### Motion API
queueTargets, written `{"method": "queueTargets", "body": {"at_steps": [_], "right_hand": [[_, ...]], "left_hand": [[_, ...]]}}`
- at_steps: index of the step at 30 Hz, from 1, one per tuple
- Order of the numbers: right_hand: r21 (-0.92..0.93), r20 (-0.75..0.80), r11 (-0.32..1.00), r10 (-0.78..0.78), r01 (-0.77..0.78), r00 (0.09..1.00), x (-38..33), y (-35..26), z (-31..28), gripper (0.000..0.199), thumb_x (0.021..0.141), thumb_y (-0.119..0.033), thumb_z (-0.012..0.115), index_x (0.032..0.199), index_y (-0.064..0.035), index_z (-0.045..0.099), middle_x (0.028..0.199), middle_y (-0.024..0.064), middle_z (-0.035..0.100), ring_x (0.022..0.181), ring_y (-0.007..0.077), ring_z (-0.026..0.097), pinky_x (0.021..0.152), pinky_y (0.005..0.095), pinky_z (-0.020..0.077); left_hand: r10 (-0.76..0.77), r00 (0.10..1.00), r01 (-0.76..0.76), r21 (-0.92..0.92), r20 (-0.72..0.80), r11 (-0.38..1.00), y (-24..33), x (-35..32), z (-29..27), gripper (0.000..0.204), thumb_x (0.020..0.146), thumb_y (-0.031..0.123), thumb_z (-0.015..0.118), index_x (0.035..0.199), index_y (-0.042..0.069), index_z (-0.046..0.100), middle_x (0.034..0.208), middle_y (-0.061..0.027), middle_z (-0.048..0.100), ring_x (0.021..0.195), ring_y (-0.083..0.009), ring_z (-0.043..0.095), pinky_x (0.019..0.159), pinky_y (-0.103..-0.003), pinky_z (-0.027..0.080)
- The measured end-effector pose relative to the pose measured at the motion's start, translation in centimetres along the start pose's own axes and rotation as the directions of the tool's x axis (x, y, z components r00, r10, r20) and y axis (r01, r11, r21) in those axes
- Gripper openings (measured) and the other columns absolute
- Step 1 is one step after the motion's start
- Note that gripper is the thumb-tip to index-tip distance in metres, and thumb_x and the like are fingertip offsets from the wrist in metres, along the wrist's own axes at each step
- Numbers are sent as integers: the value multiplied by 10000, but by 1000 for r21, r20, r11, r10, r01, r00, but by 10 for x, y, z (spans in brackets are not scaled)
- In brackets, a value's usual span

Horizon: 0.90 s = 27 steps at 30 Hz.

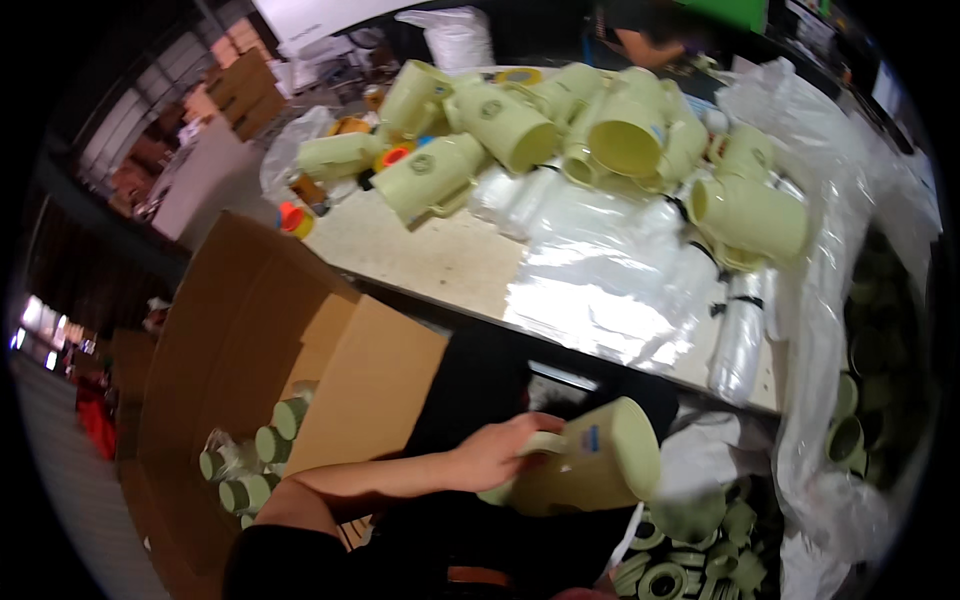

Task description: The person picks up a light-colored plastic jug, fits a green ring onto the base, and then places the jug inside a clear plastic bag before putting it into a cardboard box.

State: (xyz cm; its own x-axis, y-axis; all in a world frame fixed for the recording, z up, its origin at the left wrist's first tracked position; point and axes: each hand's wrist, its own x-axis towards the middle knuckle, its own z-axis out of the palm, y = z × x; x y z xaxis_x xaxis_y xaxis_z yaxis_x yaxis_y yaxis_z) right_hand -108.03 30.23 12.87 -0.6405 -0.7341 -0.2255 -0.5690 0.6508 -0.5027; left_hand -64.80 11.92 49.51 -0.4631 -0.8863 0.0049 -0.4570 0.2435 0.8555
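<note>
My left hand (500,455) is closed around the handle of a pale green plastic pitcher (600,465), which is tilted on its side in front of my body with its wide end toward the right. My right hand does not show; only a sliver of skin appears at the lower edge below the pitcher. Just right of the pitcher, a blurred green piece (690,513) hovers over or lies on a heap of pale green lids and small parts (690,570). What moves or holds it, if anything, cannot be made out.
Several similar pitchers (505,125) lie across the white table (410,245), beside clear plastic bags (610,270) tied in bundles. An open cardboard box (375,370) with green cylindrical pieces (272,444) stands at left. Plastic sheeting (825,300) hangs at right. Another person's arm (645,48) shows beyond the table.
</note>
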Motion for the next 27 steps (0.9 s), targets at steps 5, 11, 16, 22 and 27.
{"method": "queueTargets", "body": {"at_steps": [5,11,16,22,27], "right_hand": [[148,325,955,198,-257,925,-73,28,26,611,867,-350,689,1307,41,525,1213,295,619,1101,451,611,904,494,494],[-171,295,982,123,-74,948,-68,-27,-58,634,847,-353,733,1298,42,527,1171,295,633,1090,421,623,896,479,490],[510,-52,803,-331,310,942,-27,-229,-180,583,893,-268,701,1364,17,510,1249,183,608,1130,317,590,964,395,453],[468,16,208,-974,859,227,-46,-415,-220,635,743,-397,756,1245,-21,659,906,87,576,813,264,548,728,361,456],[464,-20,161,-981,871,191,-65,-403,-213,594,852,-498,684,1198,-16,696,822,74,533,748,246,520,674,350,442]], "left_hand": [[-256,964,235,-216,-77,948,5,-16,-19,423,950,65,591,1361,48,493,1347,-131,576,1207,-226,581,1016,-351,471],[-273,960,247,-260,-66,933,3,-9,-10,367,990,166,559,1327,23,538,1356,-154,607,1105,-267,666,954,-362,512],[-62,997,49,-247,-45,968,-4,-6,-9,349,1014,254,527,1259,9,566,1306,-165,648,1152,-288,659,982,-364,500],[-55,997,66,-246,49,967,-3,-13,-12,305,986,163,544,1252,16,569,1351,-186,611,1179,-346,641,989,-376,502],[-85,996,78,-379,-1,922,-18,-19,-15,296,990,131,566,1252,-6,575,1323,-184,632,1140,-320,666,944,-368,529]]}}
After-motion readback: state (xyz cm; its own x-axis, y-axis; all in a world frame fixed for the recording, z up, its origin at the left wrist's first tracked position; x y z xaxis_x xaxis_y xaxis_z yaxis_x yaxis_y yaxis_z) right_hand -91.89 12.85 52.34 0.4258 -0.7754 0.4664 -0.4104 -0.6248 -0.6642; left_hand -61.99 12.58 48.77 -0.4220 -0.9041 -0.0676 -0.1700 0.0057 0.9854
